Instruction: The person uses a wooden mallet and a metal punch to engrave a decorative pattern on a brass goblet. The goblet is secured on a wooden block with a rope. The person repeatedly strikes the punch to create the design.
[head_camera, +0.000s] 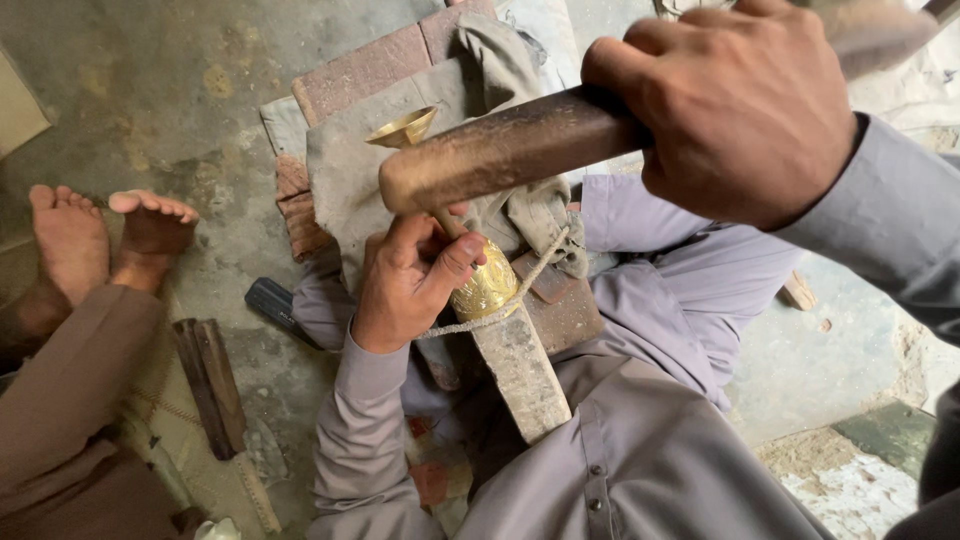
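left hand (408, 285) pinning the shiny brass goblet-shaped piece (485, 285) on the worn iron bar (520, 375), right hand (740, 105) clenched round the dark wooden mallet (500, 150) — i'd tap lightly, thumb clear.

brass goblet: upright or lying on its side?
Lying on its side. The brass goblet rests across the stone block, its flared end pointing away. The left hand steadies it; a cord crosses it.
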